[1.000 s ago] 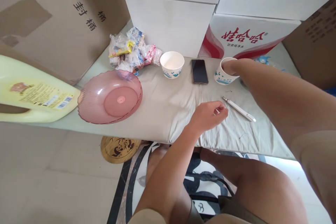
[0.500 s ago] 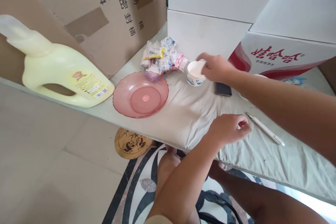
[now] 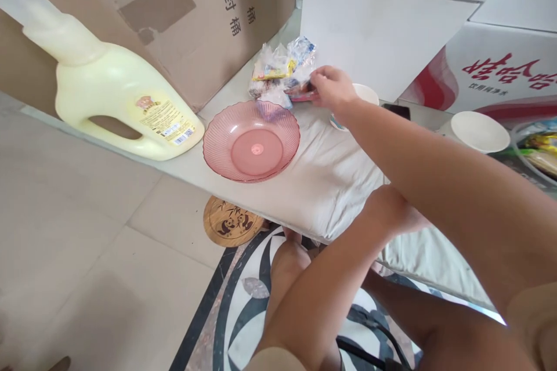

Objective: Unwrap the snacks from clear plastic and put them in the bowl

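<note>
Bottle far left on worktop, plate beside it, both unmoved. Right hand, at left cup half a second ago, now further left at snack pile, fingers pinching pink packet. Left hand mostly hidden under right arm; grip cannot be told. Right cup no longer touched.

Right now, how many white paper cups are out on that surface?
2: one cup just behind the right hand near the snack packets, another cup far right. More could be hidden behind the arm.
</note>
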### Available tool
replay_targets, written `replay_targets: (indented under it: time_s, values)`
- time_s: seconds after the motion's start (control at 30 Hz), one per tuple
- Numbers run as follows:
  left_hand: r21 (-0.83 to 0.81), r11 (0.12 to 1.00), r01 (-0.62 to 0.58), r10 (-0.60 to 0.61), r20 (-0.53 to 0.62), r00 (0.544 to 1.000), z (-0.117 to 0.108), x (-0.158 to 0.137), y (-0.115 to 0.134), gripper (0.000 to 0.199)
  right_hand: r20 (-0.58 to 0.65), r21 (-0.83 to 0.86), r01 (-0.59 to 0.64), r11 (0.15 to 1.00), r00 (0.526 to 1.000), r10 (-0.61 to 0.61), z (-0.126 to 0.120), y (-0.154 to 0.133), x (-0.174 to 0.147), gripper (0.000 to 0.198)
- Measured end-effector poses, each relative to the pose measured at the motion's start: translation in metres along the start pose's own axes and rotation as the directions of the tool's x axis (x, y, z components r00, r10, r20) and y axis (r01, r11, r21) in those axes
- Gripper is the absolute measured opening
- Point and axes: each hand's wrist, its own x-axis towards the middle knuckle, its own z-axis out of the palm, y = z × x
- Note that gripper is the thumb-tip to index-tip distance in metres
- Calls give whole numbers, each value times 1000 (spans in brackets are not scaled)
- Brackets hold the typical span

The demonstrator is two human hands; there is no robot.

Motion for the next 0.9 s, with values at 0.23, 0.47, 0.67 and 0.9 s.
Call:
replay_targets:
  time_s: [0.23, 0.47, 0.67, 0.9]
  values:
    - [206, 974, -93, 83, 56, 995, -12, -7, 12, 16, -290, 54, 315, 948, 913, -287, -117, 4, -124, 23]
    - [26, 1000, 17, -15, -102, 995, 8, 4, 6, 25, -620, 339, 166, 926, 780, 87, -208, 106, -220, 42]
    - [-456, 889, 39, -54, -20, 998, 44, 35, 3, 60, -460, 374, 125, 919, 886, 67, -217, 139, -225, 37]
    - [-248, 969, 11, -12, -4, 1000, 57, 63, 7, 71, -525, 180, 135, 974, 851, -21, -250, 143, -236, 33]
